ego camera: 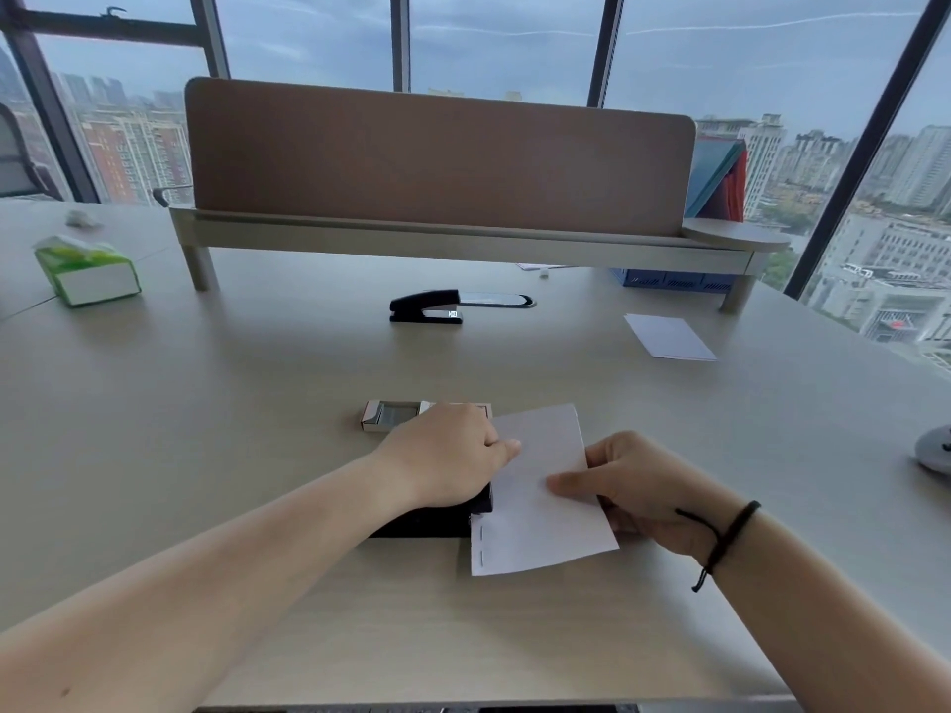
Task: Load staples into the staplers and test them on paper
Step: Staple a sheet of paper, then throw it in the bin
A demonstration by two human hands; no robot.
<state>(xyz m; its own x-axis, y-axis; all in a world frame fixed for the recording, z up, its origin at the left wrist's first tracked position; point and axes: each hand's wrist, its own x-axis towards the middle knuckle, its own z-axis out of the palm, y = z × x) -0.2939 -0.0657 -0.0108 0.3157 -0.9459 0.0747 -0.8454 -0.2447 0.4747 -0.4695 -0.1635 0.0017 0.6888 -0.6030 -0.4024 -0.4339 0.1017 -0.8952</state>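
My left hand point(453, 455) lies palm-down on top of a black stapler point(427, 522) near the front of the desk, gripping it. A white sheet of paper point(535, 501) has its left edge in the stapler's mouth, and two staples show along that edge near the bottom corner. My right hand point(643, 491) pinches the sheet's right side, thumb on top. Just behind my left hand sits an open box of staples point(391, 415). A second black stapler point(429, 306) rests farther back at the desk's middle.
Another small white sheet point(669, 338) lies at the right rear. A green tissue pack point(85, 270) stands at the far left. A brown divider panel point(437, 162) on a raised shelf crosses the back, with a blue tray point(669, 280) under it. A grey object point(934, 450) sits at the right edge.
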